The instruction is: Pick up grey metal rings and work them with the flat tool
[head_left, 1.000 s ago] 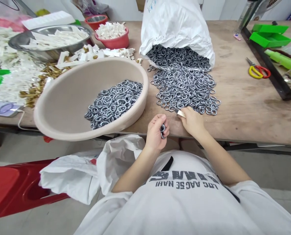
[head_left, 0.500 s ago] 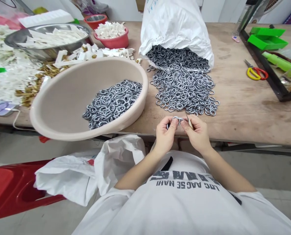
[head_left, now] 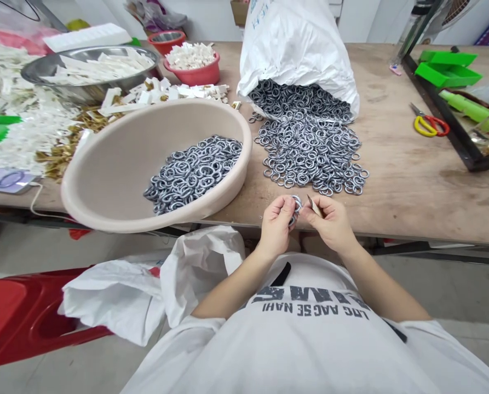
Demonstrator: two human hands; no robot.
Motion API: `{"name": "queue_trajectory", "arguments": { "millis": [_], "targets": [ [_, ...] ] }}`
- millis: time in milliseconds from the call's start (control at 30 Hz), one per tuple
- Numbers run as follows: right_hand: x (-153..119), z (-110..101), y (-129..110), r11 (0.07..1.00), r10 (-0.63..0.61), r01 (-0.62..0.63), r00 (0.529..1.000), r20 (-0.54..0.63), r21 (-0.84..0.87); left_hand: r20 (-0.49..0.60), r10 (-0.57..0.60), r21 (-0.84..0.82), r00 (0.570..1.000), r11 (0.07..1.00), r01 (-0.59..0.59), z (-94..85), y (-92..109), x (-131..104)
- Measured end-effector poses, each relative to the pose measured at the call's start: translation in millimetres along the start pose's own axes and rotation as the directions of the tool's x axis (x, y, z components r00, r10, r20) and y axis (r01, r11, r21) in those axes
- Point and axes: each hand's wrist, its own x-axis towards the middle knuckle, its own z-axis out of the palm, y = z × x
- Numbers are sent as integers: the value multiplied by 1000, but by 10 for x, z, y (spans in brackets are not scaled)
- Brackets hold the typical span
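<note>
My left hand [head_left: 276, 223] is closed, with grey rings [head_left: 297, 203] pinched between thumb and fingers; one more ring shows lower at the palm side. Close beside it, my right hand [head_left: 329, 221] grips a small pointed blade [head_left: 314, 206], its tip sticking up past the fingers. The right fingertips come near the rings; whether they touch them I cannot tell. Just beyond both hands lies a heap of matching grey rings [head_left: 310, 148], spilling from a white sack [head_left: 295, 49]. To the left a beige basin [head_left: 104, 164] leans over the table's front edge, with many rings inside.
Scissors [head_left: 429, 125] and green trays [head_left: 449, 74] lie at the right, by a black metal frame [head_left: 445, 115]. White plastic parts, a steel bowl [head_left: 84, 90] and a red bowl [head_left: 197, 75] crowd the left. A red stool [head_left: 18, 317] stands below, beside a white bag [head_left: 113, 298].
My hands have drawn slightly apart. The rings, held between both hands before, are now turned upright in my left hand. The blade in my right hand has tilted leftward.
</note>
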Motion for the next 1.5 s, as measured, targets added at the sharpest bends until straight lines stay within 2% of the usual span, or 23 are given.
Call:
{"name": "queue_trajectory", "arguments": {
  "millis": [200, 333, 433, 500, 600, 667, 767, 867, 967, 1167, 1500],
  "targets": [
    [-84, 135, 110, 979, -180, 160, 969, -168, -126, -7, -58, -29, 998, 998, 58, 14, -31, -26],
    [-96, 179, 191, 995, -90, 94, 985, -145, 20, -2, -96, -87, 995, 992, 96, 25, -29, -37],
    [-45, 128, 145, 990, -26, 37, 997, -79, 136, 82, -161, -93, 984, 981, 168, 25, -7, -47],
    [0, 70, 85, 989, -1, 8, 999, -45, 148, 132, -192, -91, 972, 975, 205, 27, 8, -55],
    [25, -27, 5, 997, -22, 27, 997, -68, 66, 166, -204, -89, 965, 971, 220, 33, 24, -60],
    [-10, -85, -36, 993, -94, 88, 994, -62, -84, 163, -214, -93, 963, 968, 231, 35, 31, -56],
    [-111, -136, -82, 899, -189, 186, 981, 32, -396, 124, -240, -115, 963, 960, 254, 35, 35, -40],
    [-187, -139, -110, 791, -231, 243, 968, 94, -561, 81, -248, -134, 965, 957, 257, 41, 34, -27],
    [-202, -128, -119, 762, -233, 251, 966, 109, -597, 69, -248, -133, 966, 958, 255, 50, 31, -23],
    [-200, -144, -127, 808, -209, 237, 971, 114, -539, 98, -233, -111, 967, 964, 244, 46, 22, -36],
    [-194, -177, -173, 821, -185, 225, 974, 129, -524, 116, -226, -114, 967, 964, 239, 69, 11, -56]
  ]
}}
